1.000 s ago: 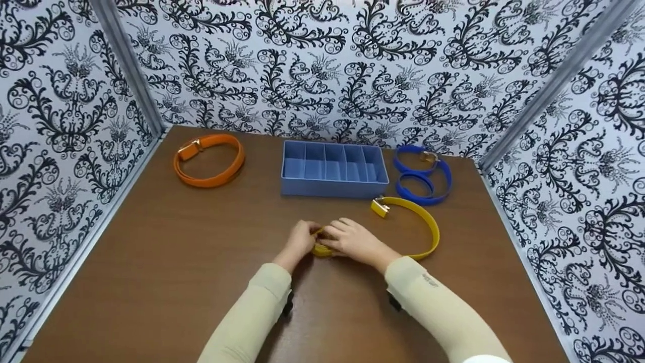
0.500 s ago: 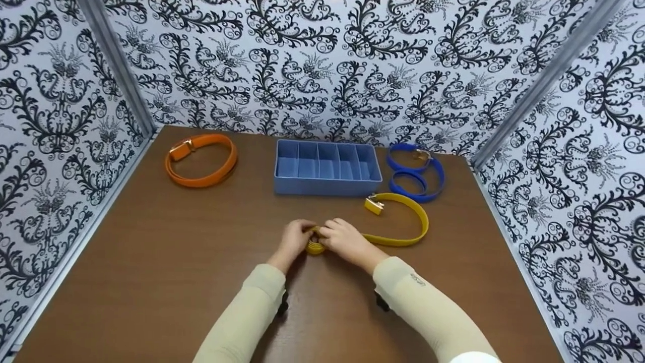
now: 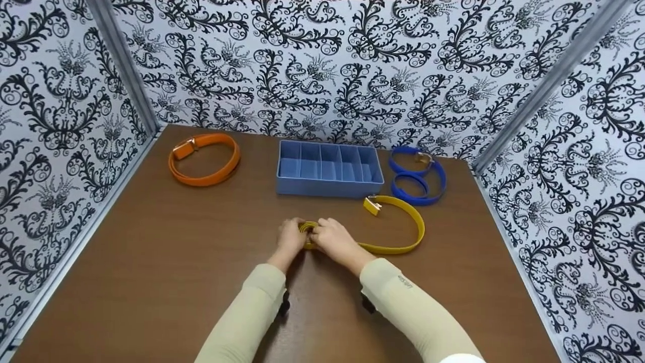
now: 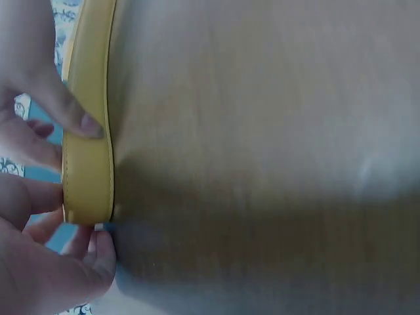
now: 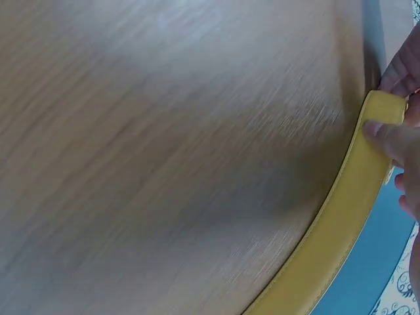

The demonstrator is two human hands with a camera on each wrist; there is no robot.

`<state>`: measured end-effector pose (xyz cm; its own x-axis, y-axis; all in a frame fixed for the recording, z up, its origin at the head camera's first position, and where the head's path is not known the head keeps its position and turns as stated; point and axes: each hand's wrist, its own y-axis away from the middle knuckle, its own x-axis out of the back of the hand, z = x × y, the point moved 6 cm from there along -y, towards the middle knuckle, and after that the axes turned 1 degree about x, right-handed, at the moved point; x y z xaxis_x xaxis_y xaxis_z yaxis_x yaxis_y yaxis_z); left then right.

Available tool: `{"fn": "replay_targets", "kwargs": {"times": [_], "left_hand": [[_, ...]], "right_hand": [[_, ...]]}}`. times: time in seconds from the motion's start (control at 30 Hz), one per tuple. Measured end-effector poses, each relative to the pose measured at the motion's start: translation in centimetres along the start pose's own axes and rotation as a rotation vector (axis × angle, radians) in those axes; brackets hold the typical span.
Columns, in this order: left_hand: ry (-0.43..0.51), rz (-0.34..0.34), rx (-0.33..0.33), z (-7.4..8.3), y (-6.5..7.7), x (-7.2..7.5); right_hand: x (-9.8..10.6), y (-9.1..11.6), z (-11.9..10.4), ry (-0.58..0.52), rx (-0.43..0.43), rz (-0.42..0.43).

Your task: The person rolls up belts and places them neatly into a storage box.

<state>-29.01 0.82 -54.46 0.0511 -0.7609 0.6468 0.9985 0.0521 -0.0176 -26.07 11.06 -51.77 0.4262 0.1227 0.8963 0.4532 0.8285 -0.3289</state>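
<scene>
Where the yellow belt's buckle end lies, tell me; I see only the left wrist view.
Observer: In the head view, the buckle end of the yellow belt lies on the table, near the front right corner of the blue box.
Operator: Describe the part being held.
Observer: It is wound into a coil between the left hand and the right hand.
Operator: Say what lies right of that box.
Observer: A blue belt lies there in loops.

Pale glare on the tabletop (image 5: 131, 98)
</scene>
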Motion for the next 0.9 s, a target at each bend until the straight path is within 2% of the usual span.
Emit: {"fn": "replay_targets", "kwargs": {"times": [0.13,0.3,0.4,0.47,0.6,0.7,0.83,0.9], "left_hand": [[-0.020,-0.081,-0.101,0.5,-0.2,-0.5],[-0.034,-0.164,-0.232,0.9,-0.1,-0.8],[-0.020,-0.204,-0.251,0.9,-0.1,-0.6],[-0.026,-0.227,-0.262,0.9,-0.1,-0.7],[-0.012,-0.254,-0.290,1.0,0.0,-0.8],[0.028,-0.233,-0.284,1.0,-0.2,-0.5],[0.090,-0.186,-0.242,0.7,-0.6,-0.2],[0.129,-0.189,-0.216,0.6,-0.8,-0.2]], "right_hand": [[0.5,0.5,0.2,-0.065,0.088,0.027],[0.6,1.8,0.7,-0.079,0.230,-0.017],[0.5,2.4,1.0,-0.059,0.279,-0.040],[0.4,2.5,1.0,-0.058,0.291,-0.024],[0.4,2.4,0.7,-0.106,0.266,0.079],[0.4,2.2,0.7,-0.162,0.208,0.140],[0.5,1.4,0.7,-0.214,0.122,0.156],[0.5,1.0,0.7,-0.213,0.086,0.143]]}}
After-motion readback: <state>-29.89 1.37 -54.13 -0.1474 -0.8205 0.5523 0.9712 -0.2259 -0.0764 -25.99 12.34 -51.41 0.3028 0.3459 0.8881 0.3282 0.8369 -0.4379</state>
